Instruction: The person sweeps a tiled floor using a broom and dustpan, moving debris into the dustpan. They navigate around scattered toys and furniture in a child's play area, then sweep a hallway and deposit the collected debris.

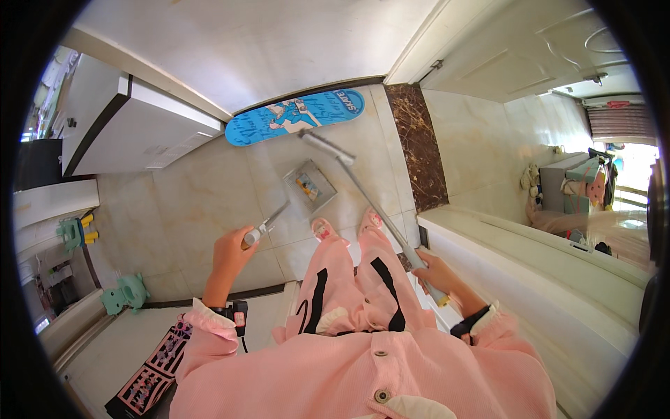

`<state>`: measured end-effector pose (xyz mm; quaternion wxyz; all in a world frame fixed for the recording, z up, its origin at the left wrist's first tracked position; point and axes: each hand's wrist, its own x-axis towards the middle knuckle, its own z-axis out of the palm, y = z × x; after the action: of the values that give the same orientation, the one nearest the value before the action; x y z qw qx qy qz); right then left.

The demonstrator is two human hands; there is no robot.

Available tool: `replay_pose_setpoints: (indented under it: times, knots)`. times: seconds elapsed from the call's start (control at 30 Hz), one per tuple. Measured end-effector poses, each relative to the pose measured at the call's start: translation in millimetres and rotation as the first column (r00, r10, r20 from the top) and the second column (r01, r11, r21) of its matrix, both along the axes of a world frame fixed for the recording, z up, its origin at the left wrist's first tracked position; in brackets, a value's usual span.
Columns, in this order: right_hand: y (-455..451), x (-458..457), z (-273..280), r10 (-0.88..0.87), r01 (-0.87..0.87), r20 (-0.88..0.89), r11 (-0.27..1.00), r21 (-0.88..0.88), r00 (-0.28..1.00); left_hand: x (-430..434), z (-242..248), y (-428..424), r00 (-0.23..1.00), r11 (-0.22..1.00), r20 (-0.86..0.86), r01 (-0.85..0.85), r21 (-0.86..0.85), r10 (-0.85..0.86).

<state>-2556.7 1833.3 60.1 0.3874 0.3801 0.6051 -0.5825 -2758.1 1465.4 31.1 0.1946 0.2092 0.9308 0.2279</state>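
My left hand (230, 254) grips the upright handle of a long-handled dustpan (325, 180). The grey pan, with a picture on it, lies on the tiles before my feet. Wrapped around the grey shaft of a broom (372, 201) is my right hand (435, 272). The broom's head reaches the floor between the dustpan and a blue skateboard deck (293, 118), which lies along the wall base and bears a cartoon figure and writing. The bristles look blurred.
A white cabinet (141, 125) stands at left. Green animal-shaped stools (124, 294) sit near the left wall. A dark marble threshold (419, 141) leads to an open white door (523, 57) at right. Boxes and bags (581, 180) lie beyond.
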Motion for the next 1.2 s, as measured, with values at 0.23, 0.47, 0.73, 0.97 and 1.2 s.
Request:
replay_pose_setpoints:
  times: [0.23, 0.47, 0.73, 0.97, 1.2]
  knots:
    - [-16.3, -33.5, -73.6, 0.120, -0.109, -0.070, 0.985, 0.134, 0.990, 20.0, -0.1, -23.8, 0.990, 0.989, 0.026, -0.136, -0.058, 0.137]
    - [-61.6, -8.4, -83.2, 0.339, -0.334, -0.037, 0.937, 0.099, 0.940, 29.3, -10.1, -40.0, 0.973, 0.973, 0.034, -0.225, -0.059, 0.228]
    - [-13.2, -4.8, 17.3, 0.227, -0.222, 0.021, 0.964, -0.146, 0.974, 45.2, -9.5, -57.2, 0.957, 0.956, 0.049, -0.283, -0.075, 0.287]
    - [-18.5, -46.8, -9.4, 0.476, -0.452, -0.067, 0.864, 0.223, 0.877, 68.0, 5.4, -87.7, 0.893, 0.894, 0.110, -0.444, 0.055, 0.436]
    - [-70.5, -87.9, -98.4, 0.478, -0.408, -0.212, 0.862, 0.301, 0.852, 101.3, 12.0, -111.2, 0.818, 0.820, 0.061, -0.570, -0.049, 0.572]
